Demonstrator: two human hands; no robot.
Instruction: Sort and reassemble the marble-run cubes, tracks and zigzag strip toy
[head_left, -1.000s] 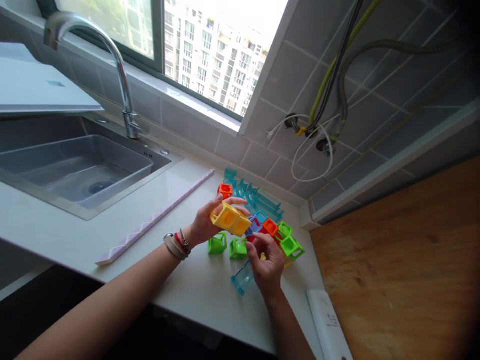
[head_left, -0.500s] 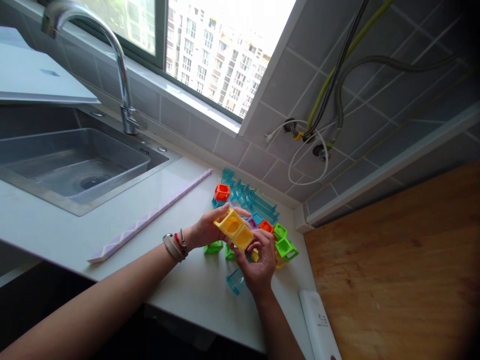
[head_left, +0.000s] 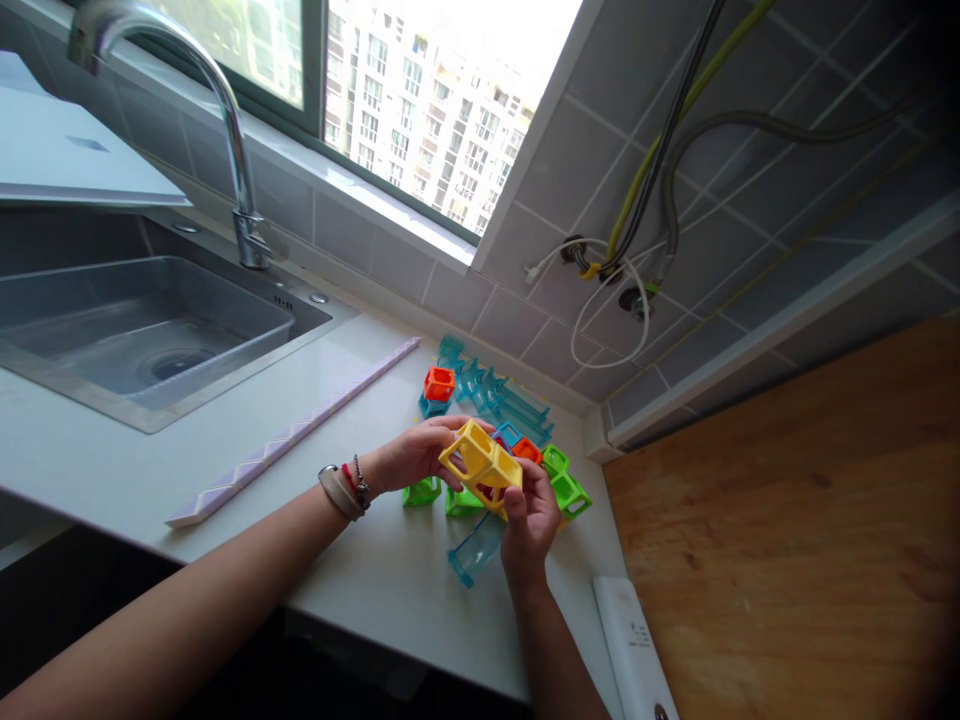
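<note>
Head: left hand (head_left: 417,456), right hand (head_left: 532,520) half-closed on yellow blocks (head_left: 486,462)

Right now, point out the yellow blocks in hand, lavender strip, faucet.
Yellow blocks (head_left: 490,467), head view: middle of the frame.
Lavender strip (head_left: 300,430), head view: mid-length.
Faucet (head_left: 232,125), head view: curved neck.

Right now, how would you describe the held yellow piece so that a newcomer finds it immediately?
Start at the sink, then follow the white counter rightward to the left hand and right hand. Between them is the yellow piece, two open cube frames joined; unlike the green blocks nearby, it is held in both hands.
</note>
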